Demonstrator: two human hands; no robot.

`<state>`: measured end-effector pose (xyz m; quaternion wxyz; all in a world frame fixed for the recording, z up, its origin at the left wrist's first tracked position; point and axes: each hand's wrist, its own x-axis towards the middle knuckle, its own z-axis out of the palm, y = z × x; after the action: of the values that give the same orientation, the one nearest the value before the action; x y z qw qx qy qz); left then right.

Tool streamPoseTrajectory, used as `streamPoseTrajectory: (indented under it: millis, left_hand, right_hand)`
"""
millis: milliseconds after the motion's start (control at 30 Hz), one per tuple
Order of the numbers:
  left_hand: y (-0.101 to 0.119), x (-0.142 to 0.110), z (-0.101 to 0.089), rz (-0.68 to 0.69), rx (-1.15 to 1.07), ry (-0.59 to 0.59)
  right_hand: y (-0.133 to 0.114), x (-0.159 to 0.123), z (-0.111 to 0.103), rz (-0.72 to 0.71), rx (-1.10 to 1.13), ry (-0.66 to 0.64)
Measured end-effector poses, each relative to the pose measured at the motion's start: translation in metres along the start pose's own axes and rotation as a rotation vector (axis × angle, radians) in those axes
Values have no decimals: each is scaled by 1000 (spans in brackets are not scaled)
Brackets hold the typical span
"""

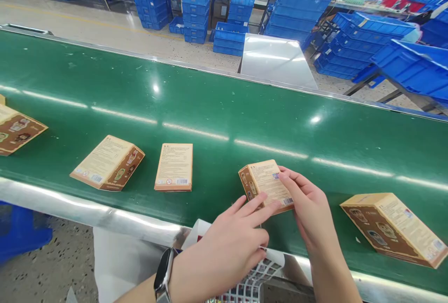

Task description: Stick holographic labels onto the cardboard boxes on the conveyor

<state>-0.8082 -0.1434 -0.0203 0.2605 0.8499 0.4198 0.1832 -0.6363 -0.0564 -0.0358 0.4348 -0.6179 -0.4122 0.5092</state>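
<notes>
A small brown and cream cardboard box (pixel 262 179) lies on the green conveyor belt, its printed face up. My right hand (pixel 311 205) grips its right side, the thumb on the face beside a small bluish sticker (pixel 276 175). Fingers of my left hand (pixel 227 242), stretched out and apart, rest on the lower left of the same box; its other fingers are bent, and a dark watch (pixel 164 268) circles the wrist. To the right, a similar box (pixel 392 228) carries a small coloured sticker. No sticker shows on the two boxes to the left, one flat (pixel 174 167), one turned (pixel 108 163).
Another box (pixel 17 130) is cut off at the left edge. Below my hands a white plastic basket (pixel 268 268) stands against the belt's metal rim (pixel 140 226). Beyond the belt are a metal plate (pixel 276 58) and stacks of blue crates (pixel 196 11).
</notes>
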Motion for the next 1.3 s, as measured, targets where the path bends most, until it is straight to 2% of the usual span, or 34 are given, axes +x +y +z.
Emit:
streamPoseTrajectory:
  millis: [167, 367, 433, 500, 533, 567, 667, 733, 867, 967, 1067, 1167, 1233, 1300]
  left_hand:
    - [4, 8, -3, 28, -3, -11]
    - [4, 15, 9, 75, -45, 23]
    - [6, 13, 10, 75, -84, 62]
    - [8, 8, 5, 29, -148, 100]
    - [9, 4, 1, -27, -190, 100]
    - [11, 0, -5, -100, -236, 93]
    - [13, -10, -22, -325, -378, 59]
    - [13, -15, -30, -418, -471, 61]
    - [10, -20, -35, -557, -585, 60]
    - [8, -23, -35, -597, -571, 48]
    - [8, -25, -36, -603, -524, 41]
    - [7, -27, -36, -605, -493, 39]
    - [8, -27, -35, -593, -479, 23]
    - [8, -26, -34, -582, -451, -5]
  right_hand:
    - [4, -2, -4, -136, -200, 62]
    - [0, 5, -13, -244, -440, 262]
    - [-6, 3, -19, -371, -507, 354]
    - [-13, -5, -26, -550, -515, 363]
    - [-16, -11, -29, -607, -493, 294]
    - [-20, -19, -32, -634, -472, 162]
    - [-30, -40, -36, -599, -505, -387]
    - [-35, -48, -34, -588, -568, -605]
    - [-38, -50, -24, -591, -585, -673]
    - [-37, -47, -18, -660, -637, -709]
    - [-35, -47, -14, -874, -716, -718]
    - [-30, -48, -14, -1130, -798, -626]
    - [-28, -49, -14, -1217, -862, -579]
    - [-26, -51, -16, -1259, -906, -590]
